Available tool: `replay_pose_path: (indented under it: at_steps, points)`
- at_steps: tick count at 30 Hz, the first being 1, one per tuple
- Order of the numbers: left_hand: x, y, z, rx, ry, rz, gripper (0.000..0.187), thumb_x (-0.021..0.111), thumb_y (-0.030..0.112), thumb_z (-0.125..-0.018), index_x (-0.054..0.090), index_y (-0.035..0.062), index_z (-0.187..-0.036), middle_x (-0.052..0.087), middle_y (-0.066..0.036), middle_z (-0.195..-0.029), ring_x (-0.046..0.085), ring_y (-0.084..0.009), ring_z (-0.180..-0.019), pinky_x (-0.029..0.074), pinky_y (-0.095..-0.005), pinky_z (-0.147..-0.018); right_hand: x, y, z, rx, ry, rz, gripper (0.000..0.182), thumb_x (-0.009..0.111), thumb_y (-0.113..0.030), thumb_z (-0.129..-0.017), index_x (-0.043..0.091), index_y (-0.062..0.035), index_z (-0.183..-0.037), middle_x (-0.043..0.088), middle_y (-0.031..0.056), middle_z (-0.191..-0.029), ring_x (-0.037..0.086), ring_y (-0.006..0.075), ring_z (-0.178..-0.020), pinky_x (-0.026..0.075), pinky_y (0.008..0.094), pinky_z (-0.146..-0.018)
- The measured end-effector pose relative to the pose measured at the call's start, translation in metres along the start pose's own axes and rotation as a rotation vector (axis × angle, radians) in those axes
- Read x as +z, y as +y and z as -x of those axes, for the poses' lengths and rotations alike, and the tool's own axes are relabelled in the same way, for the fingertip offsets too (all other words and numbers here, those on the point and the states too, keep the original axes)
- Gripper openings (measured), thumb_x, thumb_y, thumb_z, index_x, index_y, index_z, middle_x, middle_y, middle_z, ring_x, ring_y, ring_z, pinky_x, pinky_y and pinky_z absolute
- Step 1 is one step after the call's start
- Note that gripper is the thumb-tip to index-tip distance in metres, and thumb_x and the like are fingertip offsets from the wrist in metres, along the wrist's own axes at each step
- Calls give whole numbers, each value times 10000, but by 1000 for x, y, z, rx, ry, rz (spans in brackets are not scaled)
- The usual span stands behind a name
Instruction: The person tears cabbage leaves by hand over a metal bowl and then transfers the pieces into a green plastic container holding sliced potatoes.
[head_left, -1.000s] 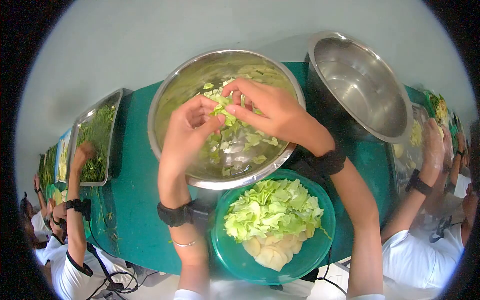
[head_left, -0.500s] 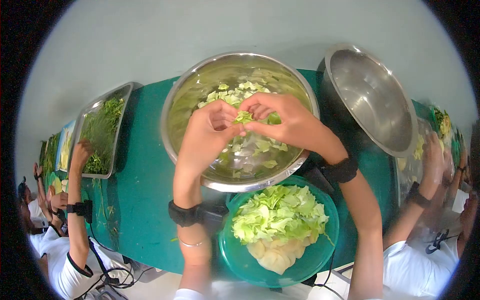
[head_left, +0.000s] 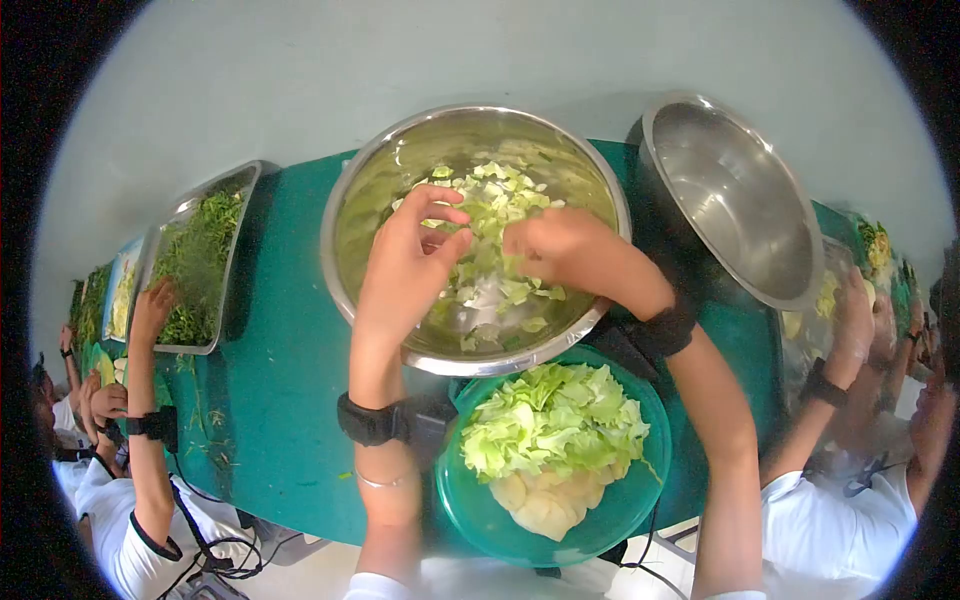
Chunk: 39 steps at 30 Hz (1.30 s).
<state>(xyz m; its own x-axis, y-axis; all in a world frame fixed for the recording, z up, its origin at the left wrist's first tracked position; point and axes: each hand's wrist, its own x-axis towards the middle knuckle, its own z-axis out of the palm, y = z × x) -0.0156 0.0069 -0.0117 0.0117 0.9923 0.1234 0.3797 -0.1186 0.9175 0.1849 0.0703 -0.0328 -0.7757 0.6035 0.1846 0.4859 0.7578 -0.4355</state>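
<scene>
Over the large steel bowl (head_left: pixel 385 330), my left hand (head_left: pixel 408 262) has its fingers curved and apart, with nothing seen between them. My right hand (head_left: pixel 570 250) is also above the bowl, to the right, blurred with its fingers bunched downward; what it may hold cannot be made out. Torn pale green leaf pieces (head_left: pixel 505 195) lie inside the bowl. Just in front of it, a green plastic basin (head_left: pixel 625 510) holds a heap of light green leaves (head_left: pixel 555 425) and pale slices (head_left: pixel 543 503).
A second steel bowl (head_left: pixel 730 200) stands tilted at the back right. On the left is a tray (head_left: pixel 235 255) of chopped greens (head_left: pixel 200 260), with another person's hand (head_left: pixel 152 308) at it. At the right, another person's hand (head_left: pixel 853 310) is over a tray. A green table (head_left: pixel 285 400) lies beneath.
My hands have moved apart, and the leaf piece between them is no longer seen there. My left fingers have opened, while my right hand has turned downward.
</scene>
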Motion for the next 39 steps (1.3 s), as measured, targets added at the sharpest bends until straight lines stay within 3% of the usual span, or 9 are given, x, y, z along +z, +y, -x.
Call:
replay_pose_path:
  at_steps: [4, 10, 13, 16, 22, 25, 28, 31, 39]
  points:
    - [-2, -1, -1, 37, 2, -23, 265, 600, 45, -853, 516, 11, -1102, 589, -82, -1029, 610, -138, -798, 475, -258, -741, 9, 11, 3, -48, 10, 268, 147, 648, -147, -728, 626, -94, -863, 606, 104, -696, 614, 294, -741, 473, 415, -667]
    - [0, -6, -3, 36, 1, -21, 219, 594, 79, -868, 537, 1, -1064, 585, -66, -1016, 600, -133, -780, 473, -257, -743, -2, -5, 0, 11, -97, 50, 168, 674, -130, -714, 624, -85, -868, 636, 124, -766, 615, 319, -754, 479, 421, -664]
    - [1, -4, -2, 37, 15, -19, 205, 586, 97, -880, 541, 6, -1058, 584, -58, -1006, 598, -131, -764, 466, -256, -732, 5, 3, -1, -24, 114, 225, 171, 655, -155, -742, 624, -79, -892, 643, 135, -790, 617, 322, -745, 479, 415, -655]
    - [2, -4, -1, 44, 24, -10, 191, 580, 99, -871, 556, 8, -1037, 595, -63, -961, 593, -135, -728, 460, -260, -685, 1, 1, 0, -90, 151, 109, 178, 627, -179, -778, 621, -74, -921, 642, 133, -785, 617, 317, -738, 473, 409, -645]
    - [4, -8, -3, 106, 49, 46, 174, 577, 83, -846, 580, 0, -999, 617, -75, -873, 590, -132, -650, 458, -260, -590, -16, -12, 2, 18, 223, -46, 158, 623, -189, -769, 626, -109, -905, 636, 117, -723, 617, 318, -689, 472, 436, -616]
    - [4, -7, -2, 108, 40, 18, 165, 572, 87, -850, 582, -3, -989, 617, -72, -867, 595, -126, -657, 455, -254, -583, -31, -23, 14, 78, 145, -83, 158, 607, -187, -772, 629, -109, -908, 638, 125, -728, 619, 319, -715, 470, 428, -630]
    - [4, -9, -1, 81, -10, -10, 168, 564, 116, -872, 580, -1, -992, 609, -66, -904, 596, -128, -693, 453, -255, -630, -34, -18, 26, 24, -157, 112, 155, 591, -189, -824, 606, -70, -922, 632, 106, -746, 622, 251, -735, 472, 366, -665]
    - [1, -2, -1, 24, -56, -76, 190, 557, 157, -906, 574, -2, -1008, 590, -54, -982, 589, -134, -752, 454, -261, -726, -49, -23, 23, 78, -62, -51, 146, 587, -181, -827, 598, -55, -899, 624, 104, -726, 620, 242, -675, 478, 354, -627]
    - [2, -4, 1, 42, -25, -25, 202, 565, 146, -897, 579, -18, -1013, 603, -61, -976, 588, -135, -745, 463, -259, -708, -59, -31, 29, 100, -345, -310, 161, 577, -155, -835, 599, -9, -899, 626, 80, -669, 616, 155, -572, 481, 286, -564]
